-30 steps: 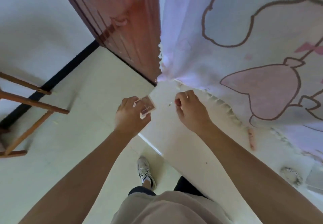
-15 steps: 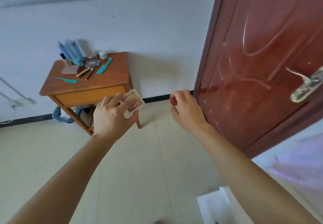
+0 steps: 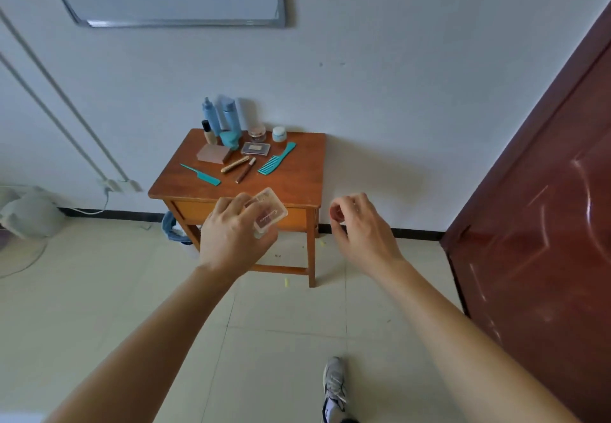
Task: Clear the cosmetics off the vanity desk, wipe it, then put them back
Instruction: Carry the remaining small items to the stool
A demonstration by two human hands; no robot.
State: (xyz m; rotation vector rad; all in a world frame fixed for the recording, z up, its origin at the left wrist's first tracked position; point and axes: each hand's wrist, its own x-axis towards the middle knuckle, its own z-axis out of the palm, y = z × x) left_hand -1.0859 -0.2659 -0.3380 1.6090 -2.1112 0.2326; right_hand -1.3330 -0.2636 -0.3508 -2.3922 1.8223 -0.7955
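Your left hand [image 3: 236, 237] is holding a clear plastic compact [image 3: 269, 211] with a reddish-brown pan inside; your fingers [image 3: 228, 206] are wrapping over its near edge and your thumb is pressing against its lower corner, so it is sitting tilted in your grasp. It is hanging in the air in front of the drawer of the vanity desk [image 3: 297, 171], not touching the surface.

Your right hand [image 3: 360, 227] is floating to the right of the desk's front corner, with its fingers curling in and pinching a small dark red item [image 3: 336, 213] that is too small to make out.

On the surface, the other cosmetics are gathering toward the back left. Two tall blue bottles [image 3: 221, 114] are standing against the wall, with a small foundation bottle [image 3: 209, 132] beside them and a teal container [image 3: 229, 139] in front. A clear jar [image 3: 257, 132] and a white-lidded jar [image 3: 279, 133] are standing to the right. A pink box [image 3: 214, 153] is lying beside a dark flat palette [image 3: 255, 149]. A gold tube [image 3: 234, 164] and a brown pencil [image 3: 245, 169] are lying side by side, a teal wide comb [image 3: 276, 159] is lying to their right, and a teal tail comb [image 3: 200, 174] is lying near the left front edge.

The right half of the surface is showing bare wood. Your shoe [image 3: 334, 386] is standing on the tiled floor [image 3: 99, 290], and a dark red door [image 3: 545, 224] is filling the right side.
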